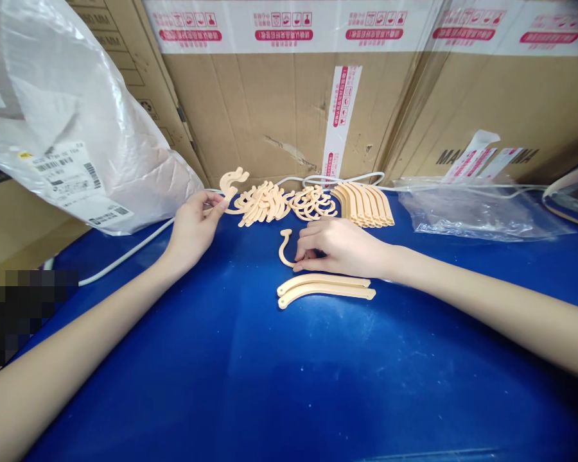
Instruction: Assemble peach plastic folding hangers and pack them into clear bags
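My left hand (197, 224) pinches a flat, peach-coloured plastic connector piece (230, 181) with curved ends, raised beside the pile of similar pieces. Between the thumb and fingers of my right hand (325, 247) is a peach-coloured plastic hanger hook (284, 249), close above the blue tabletop. Just below that hand, two long curved hanger arms (325, 289) lie side by side. Behind are a heap of flat curved pieces (264, 204), a smaller heap of hooks (313, 204) and a neat stack of hanger arms (366, 204). My right fingers partly hide the hook's lower end.
A large clear bag (77, 115) with a label leans at the left. Cardboard boxes (270, 109) wall off the back. A flattened plastic bag (481, 208) lies at the back right. A white cable (125, 253) runs along the table's left and rear edges.
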Demonstrator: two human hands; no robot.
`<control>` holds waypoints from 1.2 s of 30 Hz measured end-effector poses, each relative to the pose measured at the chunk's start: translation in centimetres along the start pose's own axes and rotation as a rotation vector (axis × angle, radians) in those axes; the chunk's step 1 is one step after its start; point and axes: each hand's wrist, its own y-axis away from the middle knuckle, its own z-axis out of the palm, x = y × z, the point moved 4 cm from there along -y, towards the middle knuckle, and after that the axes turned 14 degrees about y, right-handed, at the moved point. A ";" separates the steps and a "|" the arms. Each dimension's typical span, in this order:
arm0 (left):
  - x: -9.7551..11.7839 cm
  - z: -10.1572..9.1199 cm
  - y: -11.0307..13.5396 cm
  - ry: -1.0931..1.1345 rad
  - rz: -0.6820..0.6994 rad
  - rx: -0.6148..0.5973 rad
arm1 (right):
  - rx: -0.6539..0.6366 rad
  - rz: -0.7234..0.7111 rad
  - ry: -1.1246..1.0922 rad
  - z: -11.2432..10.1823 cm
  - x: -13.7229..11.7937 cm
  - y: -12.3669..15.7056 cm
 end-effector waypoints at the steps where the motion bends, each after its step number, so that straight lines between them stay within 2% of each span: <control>1: 0.6 -0.1 0.2 0.017 0.022 -0.001 | 0.006 0.035 0.004 -0.4 0.1 -0.1; 3: 2.0 0.0 1.0 0.047 0.056 -0.026 | 0.033 0.148 -0.042 -1.2 0.6 0.0; 5: 3.7 0.3 2.0 0.079 0.084 -0.095 | 0.087 0.282 -0.198 -2.0 1.3 0.6; 9: 7.1 1.9 5.1 0.175 0.163 -0.339 | 0.187 0.487 -0.573 -2.3 1.5 3.2; 14: 9.2 3.4 8.4 0.262 0.179 -0.540 | 0.110 0.542 -0.737 -1.5 -0.6 6.3; 22: 8.5 4.4 9.8 0.268 0.130 -0.649 | 0.253 0.532 -0.631 -2.2 -1.1 7.4; 27: 8.4 5.0 10.2 0.169 0.200 -0.690 | 0.276 0.539 -0.472 -1.9 -1.0 7.8; 33: 8.1 5.5 10.6 0.086 0.192 -0.750 | 0.275 0.538 -0.499 -1.7 -1.1 7.8; 36: 7.9 5.7 10.7 0.091 0.191 -0.755 | 0.315 0.548 -0.509 -1.8 -1.2 8.0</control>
